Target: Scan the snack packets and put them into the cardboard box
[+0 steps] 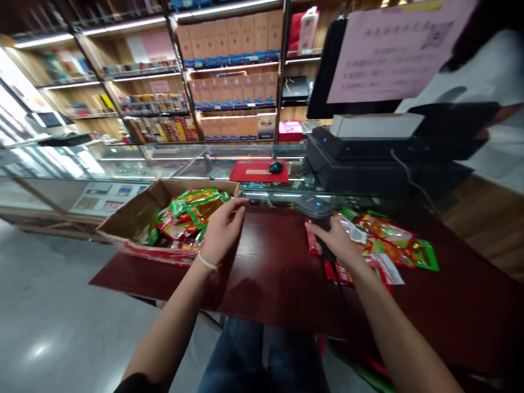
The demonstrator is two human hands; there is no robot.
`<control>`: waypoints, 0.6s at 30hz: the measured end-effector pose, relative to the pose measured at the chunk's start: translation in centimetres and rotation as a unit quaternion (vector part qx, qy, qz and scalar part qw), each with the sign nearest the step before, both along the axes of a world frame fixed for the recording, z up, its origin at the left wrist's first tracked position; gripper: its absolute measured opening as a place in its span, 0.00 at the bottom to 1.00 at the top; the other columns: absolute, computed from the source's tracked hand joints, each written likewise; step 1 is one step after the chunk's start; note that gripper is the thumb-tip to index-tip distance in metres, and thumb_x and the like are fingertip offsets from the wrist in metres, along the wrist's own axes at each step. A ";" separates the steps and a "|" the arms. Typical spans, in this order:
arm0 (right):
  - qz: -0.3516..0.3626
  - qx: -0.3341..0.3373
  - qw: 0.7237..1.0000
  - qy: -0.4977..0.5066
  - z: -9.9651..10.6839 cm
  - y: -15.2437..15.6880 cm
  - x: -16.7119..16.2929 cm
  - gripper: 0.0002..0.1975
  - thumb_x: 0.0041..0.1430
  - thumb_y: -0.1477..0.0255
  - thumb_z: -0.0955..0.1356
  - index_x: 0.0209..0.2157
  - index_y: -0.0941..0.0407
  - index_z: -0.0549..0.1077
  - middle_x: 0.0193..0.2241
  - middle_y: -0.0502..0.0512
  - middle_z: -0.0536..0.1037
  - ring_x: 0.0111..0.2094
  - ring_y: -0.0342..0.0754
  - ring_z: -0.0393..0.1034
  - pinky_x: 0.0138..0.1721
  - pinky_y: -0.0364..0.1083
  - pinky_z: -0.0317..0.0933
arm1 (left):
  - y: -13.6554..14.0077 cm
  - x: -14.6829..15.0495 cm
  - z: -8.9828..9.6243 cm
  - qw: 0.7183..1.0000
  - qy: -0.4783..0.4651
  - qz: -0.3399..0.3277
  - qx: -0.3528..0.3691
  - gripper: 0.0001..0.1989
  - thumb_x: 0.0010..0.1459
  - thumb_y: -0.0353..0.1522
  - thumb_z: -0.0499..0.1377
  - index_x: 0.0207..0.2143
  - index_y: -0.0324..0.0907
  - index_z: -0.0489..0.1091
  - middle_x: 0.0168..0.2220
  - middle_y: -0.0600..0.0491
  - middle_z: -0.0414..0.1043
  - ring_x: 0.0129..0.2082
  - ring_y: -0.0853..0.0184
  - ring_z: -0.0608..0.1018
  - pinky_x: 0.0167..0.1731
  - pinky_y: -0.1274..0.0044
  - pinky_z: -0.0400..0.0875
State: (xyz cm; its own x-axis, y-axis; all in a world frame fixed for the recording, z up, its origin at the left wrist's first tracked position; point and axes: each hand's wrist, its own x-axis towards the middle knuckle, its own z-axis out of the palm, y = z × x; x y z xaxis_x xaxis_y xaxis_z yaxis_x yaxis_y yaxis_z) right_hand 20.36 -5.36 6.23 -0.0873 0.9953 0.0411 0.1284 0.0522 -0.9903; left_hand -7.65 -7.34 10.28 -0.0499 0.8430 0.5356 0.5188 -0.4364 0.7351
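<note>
In my right hand is a dark handheld barcode scanner, with a small blue light on its head and a cord hanging from its grip. My fingers wrap round its handle over the dark red tabletop. My left hand hovers at the right side of an open cardboard box, fingers stretched out and nothing seen in them. Several shiny green, red and orange snack packets lie in the box. More such packets are spread on the table beyond and beside my right hand.
Behind the table runs a glass display counter with a red mouse pad and a black mouse. A monitor bearing a pink paper sign stands at the right. A person in white is behind it.
</note>
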 end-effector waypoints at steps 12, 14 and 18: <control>-0.126 -0.042 0.991 0.034 -2.8 1.4 10.6 0.23 0.46 0.55 0.76 0.35 0.50 0.64 0.16 0.43 0.67 0.13 0.43 0.59 0.13 0.44 0.54 | 7.4 14.4 -9.4 0.984 -0.034 -0.143 -0.097 0.11 0.59 0.32 0.59 0.44 0.45 0.75 0.44 0.49 0.78 0.42 0.60 0.78 0.47 0.69 0.72; -0.152 -0.057 0.986 0.039 -2.9 1.2 11.5 0.23 0.46 0.55 0.76 0.36 0.49 0.63 0.16 0.42 0.67 0.12 0.43 0.59 0.13 0.44 0.56 | 8.3 16.3 -10.3 0.983 -0.006 -0.157 -0.095 0.12 0.58 0.32 0.59 0.45 0.45 0.75 0.46 0.48 0.77 0.45 0.59 0.78 0.49 0.68 0.71; -0.177 -0.044 0.982 0.052 -2.4 0.9 12.3 0.21 0.49 0.57 0.75 0.35 0.49 0.63 0.17 0.43 0.68 0.12 0.42 0.59 0.13 0.44 0.57 | 10.0 19.9 -11.4 0.977 0.068 -0.182 -0.088 0.17 0.56 0.30 0.60 0.48 0.42 0.73 0.50 0.44 0.75 0.51 0.55 0.76 0.55 0.65 0.66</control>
